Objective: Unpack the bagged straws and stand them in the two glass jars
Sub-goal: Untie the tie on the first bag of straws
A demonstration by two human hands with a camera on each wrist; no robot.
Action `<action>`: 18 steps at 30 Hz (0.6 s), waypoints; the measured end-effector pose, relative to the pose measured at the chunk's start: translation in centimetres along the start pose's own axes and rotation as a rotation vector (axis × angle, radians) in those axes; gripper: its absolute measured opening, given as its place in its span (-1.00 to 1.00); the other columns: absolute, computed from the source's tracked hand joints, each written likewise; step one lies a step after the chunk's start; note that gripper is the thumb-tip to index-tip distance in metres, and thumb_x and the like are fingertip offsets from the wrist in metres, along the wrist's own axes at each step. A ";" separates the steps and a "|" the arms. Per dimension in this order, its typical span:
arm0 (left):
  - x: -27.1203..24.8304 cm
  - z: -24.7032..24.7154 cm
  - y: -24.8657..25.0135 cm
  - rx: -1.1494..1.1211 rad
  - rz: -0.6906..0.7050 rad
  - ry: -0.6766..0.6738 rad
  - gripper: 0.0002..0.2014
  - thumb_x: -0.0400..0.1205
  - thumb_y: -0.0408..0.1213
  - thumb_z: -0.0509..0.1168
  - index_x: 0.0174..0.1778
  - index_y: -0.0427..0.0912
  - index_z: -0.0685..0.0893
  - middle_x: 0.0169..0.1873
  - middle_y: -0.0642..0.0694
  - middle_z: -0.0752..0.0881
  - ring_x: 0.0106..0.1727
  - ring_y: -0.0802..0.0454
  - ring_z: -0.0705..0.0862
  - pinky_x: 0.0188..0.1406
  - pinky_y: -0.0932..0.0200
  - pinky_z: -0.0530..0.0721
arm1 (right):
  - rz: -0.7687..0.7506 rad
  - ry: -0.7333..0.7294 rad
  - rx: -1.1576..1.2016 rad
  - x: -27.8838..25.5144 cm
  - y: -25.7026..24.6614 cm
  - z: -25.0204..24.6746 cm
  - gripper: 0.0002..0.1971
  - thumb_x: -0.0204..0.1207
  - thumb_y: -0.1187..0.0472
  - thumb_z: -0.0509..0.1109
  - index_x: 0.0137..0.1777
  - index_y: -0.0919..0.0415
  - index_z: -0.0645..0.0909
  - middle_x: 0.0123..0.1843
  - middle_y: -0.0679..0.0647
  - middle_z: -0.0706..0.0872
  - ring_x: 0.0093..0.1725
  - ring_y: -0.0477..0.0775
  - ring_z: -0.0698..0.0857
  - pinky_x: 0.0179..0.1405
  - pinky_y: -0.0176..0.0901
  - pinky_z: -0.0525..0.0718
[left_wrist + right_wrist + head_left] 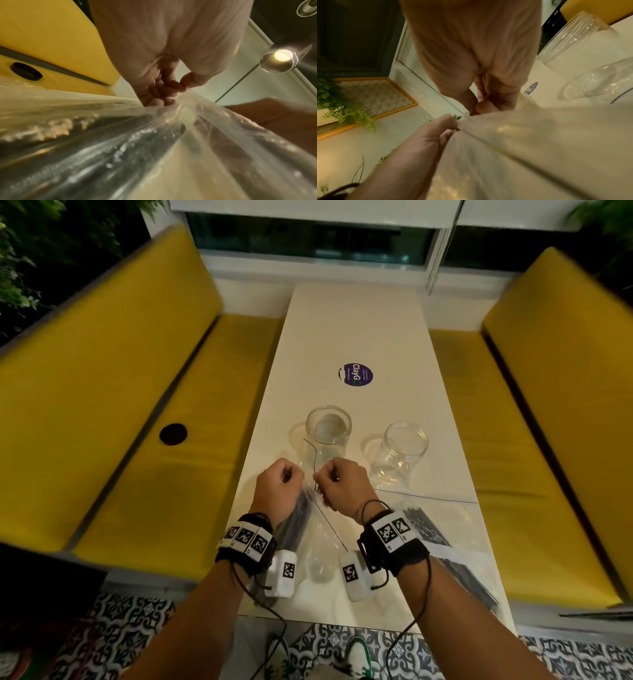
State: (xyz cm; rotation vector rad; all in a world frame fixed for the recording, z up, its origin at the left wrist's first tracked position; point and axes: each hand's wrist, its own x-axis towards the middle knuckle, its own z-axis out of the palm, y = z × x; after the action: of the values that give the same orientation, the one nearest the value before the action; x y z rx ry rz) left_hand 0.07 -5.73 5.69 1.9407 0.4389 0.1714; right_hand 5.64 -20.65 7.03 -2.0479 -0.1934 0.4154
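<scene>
My left hand [286, 479] and right hand [334, 481] each pinch one side of the mouth of a clear plastic bag [308, 529] lifted over the white table [356, 337]. Dark straws [296, 517] lie inside the bag under my left wrist. In the left wrist view the curled fingers [163, 90] grip the bag's top [185, 106], with dark straws [102, 148] below. In the right wrist view my right hand [481, 106] pinches the bag [530, 135] opposite the left hand [443, 125]. Two empty glass jars, one [329, 428] just beyond my hands and another [402, 450] to its right, stand upright.
A second clear bag of dark straws [442, 546] lies on the table's near right. A round purple sticker [354, 375] sits mid-table. Yellow benches [120, 392] flank the table on both sides, the left one with a dark round hole [173, 433].
</scene>
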 end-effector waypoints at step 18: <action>-2.3 -0.4 1.1 0.096 0.112 -0.071 -0.74 0.75 -0.29 0.43 -0.28 -0.23 0.75 -0.49 -0.11 0.79 -0.50 0.08 0.74 -0.33 0.20 0.71 | 0.037 -0.072 0.120 -1.5 -1.1 -1.0 -0.76 0.64 0.02 0.52 0.17 0.14 0.69 -0.14 0.19 0.82 -0.38 0.11 0.78 -0.40 -0.04 0.78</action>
State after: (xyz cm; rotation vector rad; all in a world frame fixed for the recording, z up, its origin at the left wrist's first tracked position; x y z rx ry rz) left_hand -1.95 -6.66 7.03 2.0602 0.2957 0.1555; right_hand 4.66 -21.38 8.71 -1.9230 -0.1703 0.5125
